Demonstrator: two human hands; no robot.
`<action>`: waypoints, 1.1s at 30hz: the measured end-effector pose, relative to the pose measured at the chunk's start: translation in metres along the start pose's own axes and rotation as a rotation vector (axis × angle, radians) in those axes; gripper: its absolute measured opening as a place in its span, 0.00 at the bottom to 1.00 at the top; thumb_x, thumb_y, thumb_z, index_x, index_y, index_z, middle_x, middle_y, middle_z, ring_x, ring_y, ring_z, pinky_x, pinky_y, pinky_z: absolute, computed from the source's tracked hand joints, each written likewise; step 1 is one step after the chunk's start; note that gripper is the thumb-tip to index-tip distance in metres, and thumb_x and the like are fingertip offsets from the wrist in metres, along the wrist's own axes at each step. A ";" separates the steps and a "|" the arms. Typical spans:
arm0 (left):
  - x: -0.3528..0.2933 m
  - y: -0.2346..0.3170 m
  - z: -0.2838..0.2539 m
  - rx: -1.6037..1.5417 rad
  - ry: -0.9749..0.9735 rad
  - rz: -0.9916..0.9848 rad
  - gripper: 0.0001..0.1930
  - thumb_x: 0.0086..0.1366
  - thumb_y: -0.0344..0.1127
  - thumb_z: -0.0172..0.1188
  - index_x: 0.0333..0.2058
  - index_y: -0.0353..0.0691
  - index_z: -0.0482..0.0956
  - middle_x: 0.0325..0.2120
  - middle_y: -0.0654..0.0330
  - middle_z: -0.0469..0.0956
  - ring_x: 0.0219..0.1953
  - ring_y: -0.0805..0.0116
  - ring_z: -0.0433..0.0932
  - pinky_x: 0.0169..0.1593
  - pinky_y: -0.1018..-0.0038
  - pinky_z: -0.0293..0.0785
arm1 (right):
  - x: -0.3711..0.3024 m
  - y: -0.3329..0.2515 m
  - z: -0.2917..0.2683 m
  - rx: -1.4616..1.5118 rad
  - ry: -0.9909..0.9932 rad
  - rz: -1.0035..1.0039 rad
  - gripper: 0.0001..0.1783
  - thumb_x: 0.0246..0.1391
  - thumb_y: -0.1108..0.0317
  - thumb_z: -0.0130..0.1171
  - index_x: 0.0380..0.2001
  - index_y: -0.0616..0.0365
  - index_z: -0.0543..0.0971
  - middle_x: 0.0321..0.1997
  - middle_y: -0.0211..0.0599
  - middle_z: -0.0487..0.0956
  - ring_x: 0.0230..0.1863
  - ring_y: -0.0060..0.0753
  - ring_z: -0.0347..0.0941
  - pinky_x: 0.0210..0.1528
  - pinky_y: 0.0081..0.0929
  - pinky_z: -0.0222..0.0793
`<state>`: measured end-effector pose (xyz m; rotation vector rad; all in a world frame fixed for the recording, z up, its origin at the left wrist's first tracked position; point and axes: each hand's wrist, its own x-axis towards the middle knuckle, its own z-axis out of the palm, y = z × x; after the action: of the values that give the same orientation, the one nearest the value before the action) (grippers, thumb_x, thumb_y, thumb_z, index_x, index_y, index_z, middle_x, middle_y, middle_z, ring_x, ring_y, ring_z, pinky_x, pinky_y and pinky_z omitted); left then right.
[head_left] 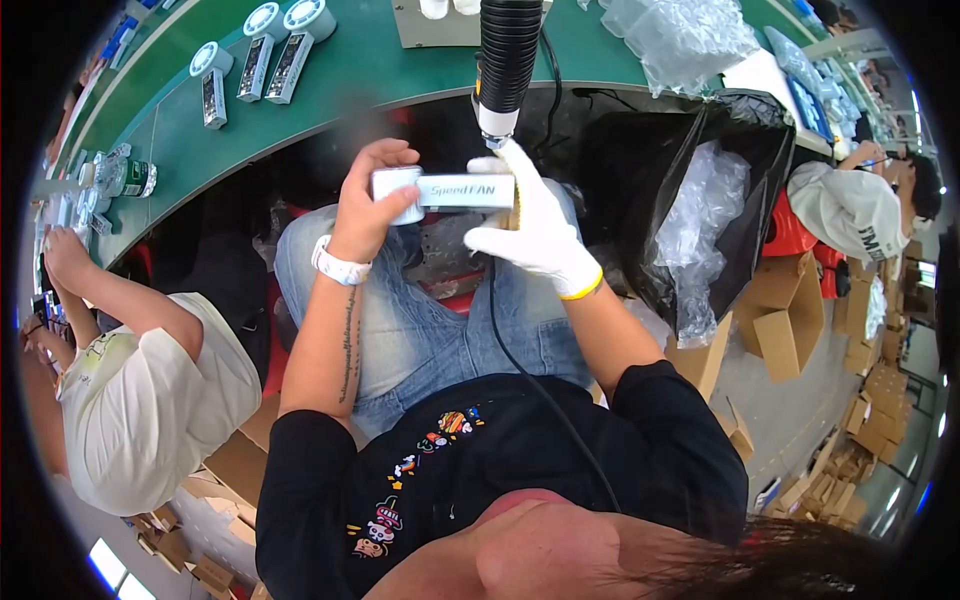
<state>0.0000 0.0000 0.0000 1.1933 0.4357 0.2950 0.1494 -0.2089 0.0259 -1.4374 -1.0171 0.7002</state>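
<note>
I hold a small white box (455, 191) in both hands over my lap.

My bare left hand (372, 205) wraps its fingers tight around the rounded left end. My right hand (535, 225), in a soft white glove, grips the flat right end. A ribbed black heat gun (505, 62) hangs just above the box. Behind it curves the smooth green tabletop (370, 60), with crinkly clear plastic bags (690, 35) piled on it.

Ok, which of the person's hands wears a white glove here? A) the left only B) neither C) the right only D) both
C: the right hand is in a white glove at one end of the small white box, while the left hand gripping the other end is bare, with a white wristband.
</note>
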 end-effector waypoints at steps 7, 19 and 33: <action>-0.012 0.013 0.018 -0.078 0.052 0.026 0.36 0.60 0.35 0.73 0.65 0.38 0.67 0.50 0.51 0.80 0.50 0.63 0.81 0.56 0.64 0.79 | -0.001 -0.014 -0.005 0.317 0.018 0.210 0.46 0.56 0.83 0.64 0.76 0.62 0.57 0.58 0.47 0.78 0.42 0.28 0.82 0.39 0.24 0.82; -0.098 0.019 0.064 0.848 -0.334 0.709 0.24 0.45 0.32 0.78 0.40 0.43 0.76 0.46 0.51 0.81 0.46 0.52 0.84 0.46 0.60 0.82 | -0.038 -0.016 -0.026 -0.430 -0.706 -0.059 0.18 0.48 0.57 0.70 0.41 0.55 0.84 0.35 0.45 0.84 0.36 0.49 0.84 0.41 0.44 0.79; -0.084 0.023 0.041 0.631 -0.063 0.366 0.20 0.51 0.37 0.75 0.41 0.38 0.78 0.44 0.50 0.83 0.46 0.53 0.83 0.52 0.61 0.78 | -0.026 -0.034 -0.019 -0.216 -0.393 0.028 0.27 0.46 0.54 0.73 0.46 0.59 0.84 0.44 0.49 0.84 0.49 0.57 0.81 0.55 0.44 0.77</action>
<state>-0.0548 -0.0632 0.0482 1.9013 0.2548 0.4504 0.1489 -0.2426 0.0581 -1.5346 -1.4134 0.9394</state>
